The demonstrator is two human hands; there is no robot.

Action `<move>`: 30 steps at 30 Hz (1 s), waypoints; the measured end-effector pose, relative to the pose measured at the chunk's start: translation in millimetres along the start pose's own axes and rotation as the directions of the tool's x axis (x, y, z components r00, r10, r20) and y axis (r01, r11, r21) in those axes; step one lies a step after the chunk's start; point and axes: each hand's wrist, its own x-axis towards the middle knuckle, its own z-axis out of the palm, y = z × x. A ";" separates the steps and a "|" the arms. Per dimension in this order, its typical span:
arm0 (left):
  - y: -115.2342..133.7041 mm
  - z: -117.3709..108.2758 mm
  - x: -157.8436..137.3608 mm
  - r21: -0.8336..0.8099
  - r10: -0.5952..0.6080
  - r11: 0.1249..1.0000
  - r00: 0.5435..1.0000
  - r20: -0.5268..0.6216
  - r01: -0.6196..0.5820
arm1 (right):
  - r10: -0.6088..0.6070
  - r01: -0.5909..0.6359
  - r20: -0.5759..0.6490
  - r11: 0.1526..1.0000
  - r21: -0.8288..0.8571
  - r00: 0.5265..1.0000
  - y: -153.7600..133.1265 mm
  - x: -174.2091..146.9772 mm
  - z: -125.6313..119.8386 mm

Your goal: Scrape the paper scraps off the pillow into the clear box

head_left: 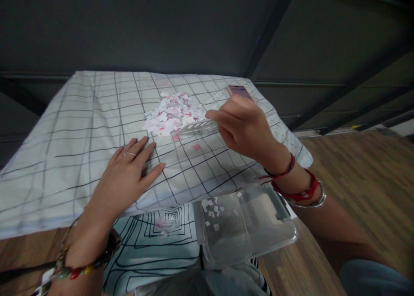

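1. Head view: a phone [238, 90] lies beyond the right hand [244, 126]; a clear plastic box [239, 248] holding scraps sits below the near edge.
2. The cloth-covered desk [80, 119] stretches wide left of the central paper-scrap heap [171, 108]; dark panels [145, 29] bound its far edge.
3. Left hand [127, 177] lies spread; right pinches a translucent strip [197, 127] beside the heap.

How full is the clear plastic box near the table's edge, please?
Nearly empty: the clear plastic box shows only scattered white paper scraps, its visible floor mostly bare.
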 end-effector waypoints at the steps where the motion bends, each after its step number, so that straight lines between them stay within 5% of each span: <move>1: 0.4 -0.4 -0.1 0.001 0.000 1.000 1.000 -0.001 0.000 | -0.003 0.003 0.020 1.000 0.008 1.000 -1.2 1.8 2.4; 10: 2.2 -1.1 0.7 -0.021 -0.005 1.000 1.000 0.001 0.005 | 0.038 -0.037 0.027 0.999 -0.029 0.999 -0.1 -4.9 -14.2; 19: -0.1 1.9 0.1 -0.016 0.005 1.000 1.000 -0.013 -0.005 | -0.094 0.086 -0.079 0.990 -0.108 0.992 3.1 -3.5 3.2; 30: 0.4 0.7 -0.5 0.014 0.009 1.000 1.000 0.001 -0.009 | -0.072 0.053 -0.142 0.990 -0.130 0.987 -2.8 0.0 15.3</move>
